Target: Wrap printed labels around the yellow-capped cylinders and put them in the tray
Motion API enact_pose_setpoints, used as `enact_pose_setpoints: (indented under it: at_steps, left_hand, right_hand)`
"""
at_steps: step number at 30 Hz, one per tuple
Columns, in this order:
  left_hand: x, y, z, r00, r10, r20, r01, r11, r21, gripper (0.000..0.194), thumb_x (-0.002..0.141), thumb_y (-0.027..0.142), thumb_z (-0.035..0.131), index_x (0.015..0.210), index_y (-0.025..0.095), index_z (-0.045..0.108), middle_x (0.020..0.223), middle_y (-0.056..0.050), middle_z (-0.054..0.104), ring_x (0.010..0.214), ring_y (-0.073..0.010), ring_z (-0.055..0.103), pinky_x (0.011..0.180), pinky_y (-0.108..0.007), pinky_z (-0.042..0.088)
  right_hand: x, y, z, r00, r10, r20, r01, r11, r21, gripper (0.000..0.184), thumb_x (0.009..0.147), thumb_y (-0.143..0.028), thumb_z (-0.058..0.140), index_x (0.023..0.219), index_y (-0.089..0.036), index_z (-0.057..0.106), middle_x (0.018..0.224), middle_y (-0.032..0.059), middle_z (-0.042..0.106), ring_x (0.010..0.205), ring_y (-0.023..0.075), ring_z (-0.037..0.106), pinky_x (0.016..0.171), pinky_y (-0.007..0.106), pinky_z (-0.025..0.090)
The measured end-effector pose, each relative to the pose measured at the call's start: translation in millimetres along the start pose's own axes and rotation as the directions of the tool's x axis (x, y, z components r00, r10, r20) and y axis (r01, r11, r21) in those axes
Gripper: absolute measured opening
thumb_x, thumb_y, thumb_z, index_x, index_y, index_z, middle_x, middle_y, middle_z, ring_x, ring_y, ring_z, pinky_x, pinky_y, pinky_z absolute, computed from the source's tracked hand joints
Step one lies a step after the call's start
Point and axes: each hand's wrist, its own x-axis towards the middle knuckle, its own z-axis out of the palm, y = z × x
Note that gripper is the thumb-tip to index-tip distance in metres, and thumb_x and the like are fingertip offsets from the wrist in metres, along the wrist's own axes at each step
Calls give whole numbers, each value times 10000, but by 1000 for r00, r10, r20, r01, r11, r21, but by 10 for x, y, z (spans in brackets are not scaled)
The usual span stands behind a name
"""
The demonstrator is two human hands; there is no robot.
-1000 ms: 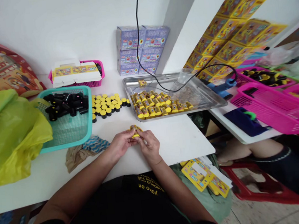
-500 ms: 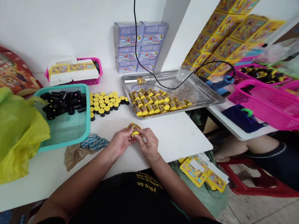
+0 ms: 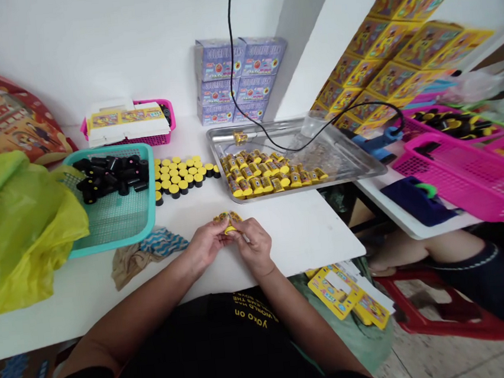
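Both of my hands meet over the white table's front part, around a small yellow-capped container (image 3: 230,230) with a printed yellow wrapper. My left hand (image 3: 207,242) pinches the wrapper and container from the left, thumb on top. From the right, my right hand (image 3: 256,245) grips the same piece with thumb and fingers. Fingers hide much of it, and the wrapper's printed edges stick out above them. Beyond the hands, a metal tray (image 3: 348,168) holds many similar wrapped containers. Left of the tray, rows of black containers with yellow caps (image 3: 174,175) stand upright.
A teal basket (image 3: 113,226) with black cylinders is at left, beside a yellow plastic bag (image 3: 19,229) and a crumpled cloth (image 3: 146,252). Purple boxes (image 3: 235,80) and yellow boxes (image 3: 382,63) are stacked behind. A black cable (image 3: 232,48) hangs over the tray. Another person's leg (image 3: 431,249) is at right.
My hands stay on the same container, and the wrapper's printed edges show spread a little wider above the fingers. The whole view has shifted slightly.
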Motion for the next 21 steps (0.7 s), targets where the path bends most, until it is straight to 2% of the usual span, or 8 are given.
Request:
enact_pose_setpoints:
  at_steps: [5, 12, 17, 21]
  left_hand:
    - [-9, 14, 9, 999, -41, 12, 41, 999, 7, 219, 699, 271, 785, 779, 97, 680, 724, -53, 660, 633, -121, 592, 679, -258, 452]
    - [-16, 85, 4, 990, -85, 112, 86, 996, -7, 187, 783, 280, 701, 858, 109, 689, 759, -60, 664, 656, -132, 602, 666, -267, 455]
    - [-8, 54, 3, 997, -21, 73, 21, 1000, 2, 215, 747, 291, 744, 811, 93, 690, 740, -54, 654, 623, -109, 579, 664, -253, 454]
    - [-32, 21, 35, 998, -37, 53, 37, 999, -4, 205, 725, 275, 764, 773, 90, 691, 710, -60, 653, 609, -115, 580, 667, -258, 459]
  right_hand:
    - [-43, 39, -10, 991, -134, -22, 131, 986, -107, 120, 879, -194, 610, 973, -218, 680, 721, 35, 635, 697, 175, 581, 654, 333, 497]
    - [-6, -9, -30, 997, -69, -40, 66, 995, -74, 281, 883, -205, 612, 1163, -207, 621, 857, 74, 655, 781, 198, 590, 683, 353, 526]
    - [-1, 14, -3, 998, -57, -15, 57, 998, -27, 216, 887, -207, 606, 1097, -219, 657, 823, 60, 660, 762, 189, 602, 685, 356, 531]
    - [-8, 17, -18, 999, -30, -32, 31, 999, 19, 153, 882, -203, 608, 1017, -221, 679, 764, 42, 655, 708, 176, 605, 647, 342, 528]
